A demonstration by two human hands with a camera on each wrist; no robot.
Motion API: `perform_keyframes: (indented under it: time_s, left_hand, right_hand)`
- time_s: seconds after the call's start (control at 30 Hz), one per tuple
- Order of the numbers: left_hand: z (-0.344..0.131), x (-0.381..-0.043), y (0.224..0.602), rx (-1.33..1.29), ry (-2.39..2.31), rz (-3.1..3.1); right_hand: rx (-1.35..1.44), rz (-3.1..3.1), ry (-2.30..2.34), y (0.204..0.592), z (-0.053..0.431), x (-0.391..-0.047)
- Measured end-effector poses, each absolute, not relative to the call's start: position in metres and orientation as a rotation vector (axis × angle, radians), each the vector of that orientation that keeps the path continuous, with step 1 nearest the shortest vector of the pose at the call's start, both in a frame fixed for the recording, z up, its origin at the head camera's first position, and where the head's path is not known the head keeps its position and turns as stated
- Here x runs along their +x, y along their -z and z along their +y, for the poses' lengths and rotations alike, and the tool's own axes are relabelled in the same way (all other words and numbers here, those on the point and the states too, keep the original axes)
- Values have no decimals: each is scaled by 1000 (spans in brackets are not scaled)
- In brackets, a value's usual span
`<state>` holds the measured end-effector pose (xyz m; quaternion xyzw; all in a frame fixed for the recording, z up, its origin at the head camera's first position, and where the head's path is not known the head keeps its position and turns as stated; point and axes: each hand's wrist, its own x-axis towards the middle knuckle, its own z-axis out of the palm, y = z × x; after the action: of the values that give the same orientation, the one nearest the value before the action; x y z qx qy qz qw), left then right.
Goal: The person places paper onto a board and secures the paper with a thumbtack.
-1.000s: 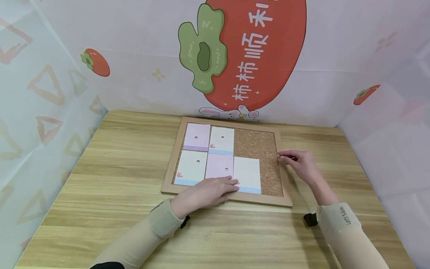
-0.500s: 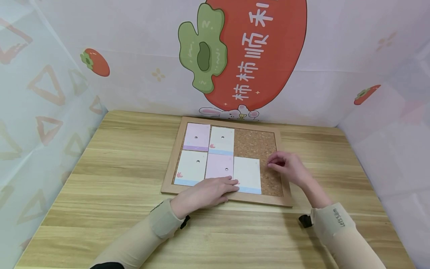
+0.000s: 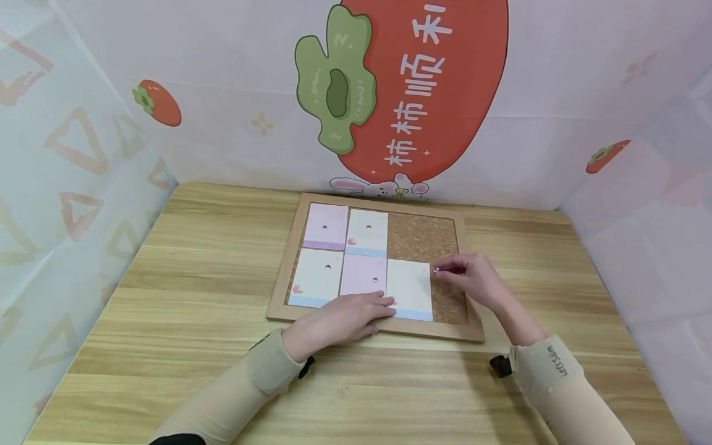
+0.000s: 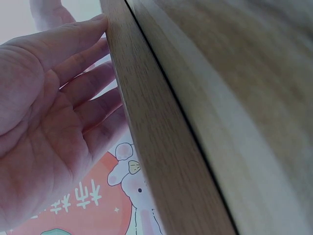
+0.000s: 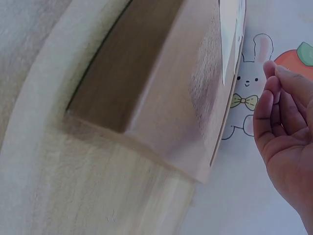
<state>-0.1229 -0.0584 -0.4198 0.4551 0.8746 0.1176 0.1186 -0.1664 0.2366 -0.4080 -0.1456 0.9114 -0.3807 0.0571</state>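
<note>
A wood-framed cork board (image 3: 425,238) lies on the table, bearing several cream and pink note sheets. My left hand (image 3: 347,315) rests with its fingers fairly straight across the lower pink sheet (image 3: 361,272) and the edge of the lower right cream sheet (image 3: 408,284). No pin shows in that cream sheet; each of the others has a small silver pin. Between thumb and index finger my right hand (image 3: 473,275) pinches a small silver pushpin (image 3: 436,269), beside the cream sheet's upper right corner. In the right wrist view those fingertips (image 5: 271,71) meet, and the pin is not distinguishable.
The wooden table (image 3: 189,259) extends around the board on all sides. Behind it rises a white backdrop (image 3: 233,142) printed with a big red persimmon (image 3: 473,80). Patterned sheets stand at the left and right sides. Each wrist wears a beige band.
My right hand has moved left from the board's right frame, over the cork, to the lower right cream sheet's corner, the pushpin coming into view. My left hand stays in place.
</note>
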Motion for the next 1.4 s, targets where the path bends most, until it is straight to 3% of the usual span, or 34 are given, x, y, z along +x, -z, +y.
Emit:
perform_keyframes:
  time_s: [1.4]
  left_hand:
    - [-58, -125, 421, 1324, -375, 2551]
  right_hand:
    - [-479, 2686, 1090, 423, 218, -172]
